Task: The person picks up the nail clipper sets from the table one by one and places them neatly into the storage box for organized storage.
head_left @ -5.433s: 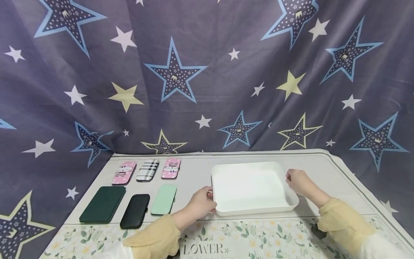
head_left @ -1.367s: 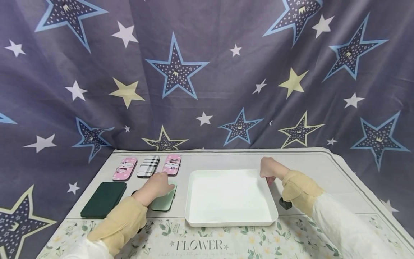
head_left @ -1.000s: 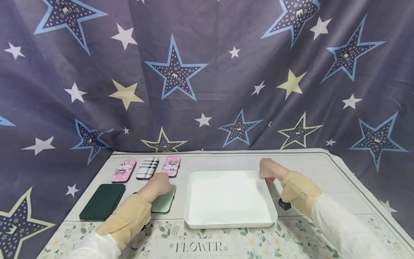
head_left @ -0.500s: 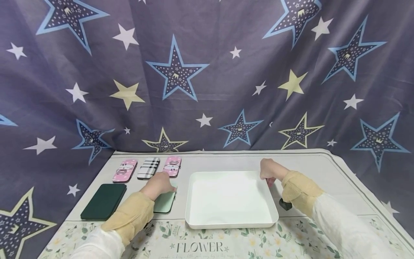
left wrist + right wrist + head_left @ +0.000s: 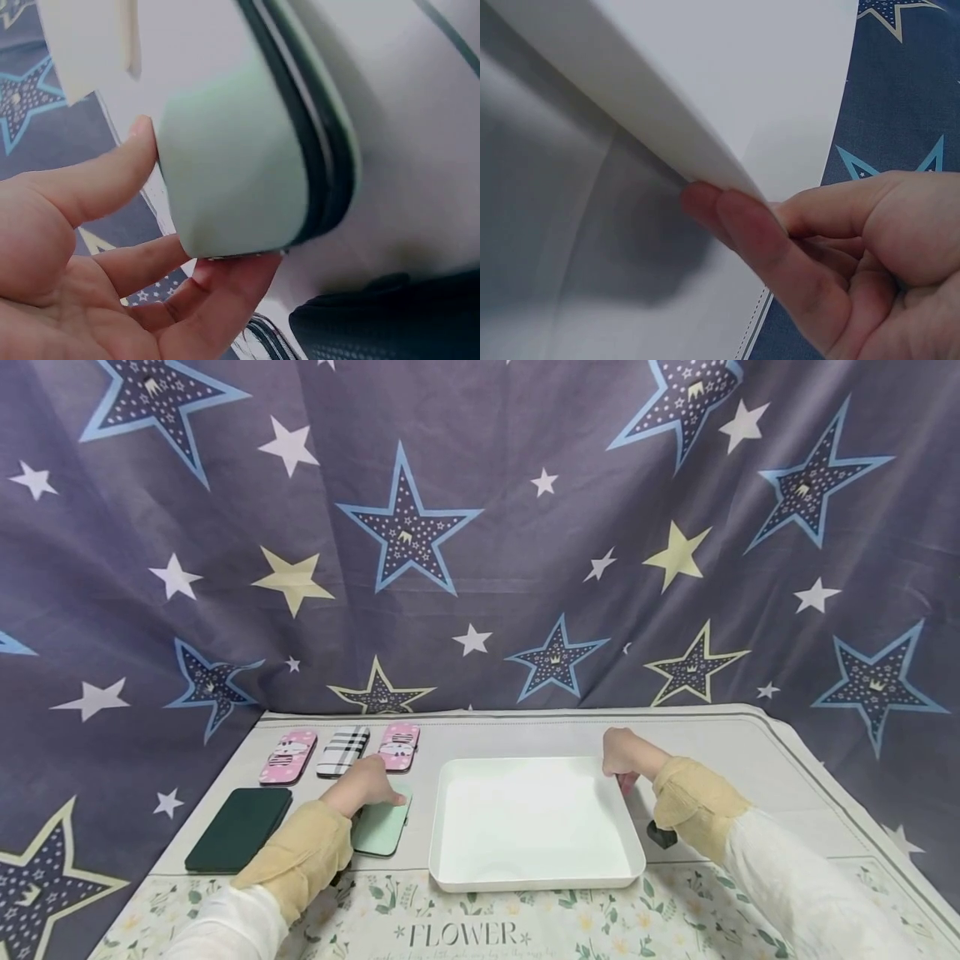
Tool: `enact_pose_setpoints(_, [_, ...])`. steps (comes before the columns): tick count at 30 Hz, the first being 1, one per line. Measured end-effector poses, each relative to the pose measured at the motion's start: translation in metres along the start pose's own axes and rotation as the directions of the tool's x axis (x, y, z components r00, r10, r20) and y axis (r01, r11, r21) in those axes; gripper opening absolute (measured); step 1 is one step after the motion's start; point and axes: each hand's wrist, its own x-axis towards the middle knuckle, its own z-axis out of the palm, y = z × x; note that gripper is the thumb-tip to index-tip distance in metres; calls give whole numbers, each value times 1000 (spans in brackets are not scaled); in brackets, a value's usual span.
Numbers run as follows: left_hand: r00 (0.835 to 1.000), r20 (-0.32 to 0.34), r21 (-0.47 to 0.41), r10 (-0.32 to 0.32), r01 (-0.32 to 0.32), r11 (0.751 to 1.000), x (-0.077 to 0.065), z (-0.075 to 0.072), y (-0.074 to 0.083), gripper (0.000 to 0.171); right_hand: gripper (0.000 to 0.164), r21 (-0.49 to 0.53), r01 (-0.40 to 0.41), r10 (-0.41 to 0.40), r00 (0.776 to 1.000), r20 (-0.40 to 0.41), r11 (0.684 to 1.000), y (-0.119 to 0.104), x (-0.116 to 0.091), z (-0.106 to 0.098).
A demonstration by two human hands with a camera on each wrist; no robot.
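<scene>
In the head view a mint green hard case (image 5: 382, 828) lies flat at the left of the table. My left hand (image 5: 365, 783) is over its far end. Up close in the left wrist view, the thumb lies on one side of the mint green case (image 5: 232, 157) and the fingers curl at its end, gripping it. My right hand (image 5: 624, 757) pinches the far right corner of a shallow white tray (image 5: 433, 827). The right wrist view shows the fingers (image 5: 754, 225) against the outer side of the tray wall (image 5: 667, 112), the thumb mostly hidden.
Two pink patterned cases (image 5: 288, 757) and a plaid case (image 5: 343, 752) lie behind, with a dark green case (image 5: 238, 829) farther left. My left forearm hides most of a black case. A flowered cloth (image 5: 562, 914) covers the front; a star-printed curtain (image 5: 480, 568) hangs behind.
Since the earliest frame the tray has shifted left and nearer, the right hand with it. My left hand has let go of the tray and moved left to the mint green case.
</scene>
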Motion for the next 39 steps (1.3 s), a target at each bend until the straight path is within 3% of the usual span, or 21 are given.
enact_pose_setpoints(5, [999, 44, -65, -17, 20, 998, 0, -6, 0, 50, 13, -15, 1, -1, 1000, -6, 1000, 0, 0, 0])
enact_pose_setpoints(10, [997, 68, -109, -32, 40, 993, -2, -11, -4, 24, 18, -5, -5, 5, 1000, 1, 1000, 0, 1, 1])
enact_pose_setpoints(13, [997, 73, -140, -13, 23, 990, -2, -12, -8, 24, 21, 5, -18, 18, 1000, 5, 1000, 1, 2, 3])
enact_pose_setpoints(19, [993, 107, -283, -40, 69, 957, -1, -10, -15, 27, 20, -13, -12, 12, 1000, 2, 1000, 2, 3, 4])
enact_pose_setpoints(26, [996, 81, -300, -45, 68, 951, -3, -13, -15, 31, 23, -17, 1, -1, 1000, -10, 1000, 1, 2, 3])
enact_pose_setpoints(34, [994, 105, -345, -17, 52, 937, -6, -27, -12, 26, 32, -28, -9, 9, 1000, -1, 1000, 0, 0, 3])
enact_pose_setpoints(39, [993, 118, -394, -15, 61, 917, -3, -33, -11, 24, 29, -37, -8, 8, 1000, -1, 999, -1, 2, 4])
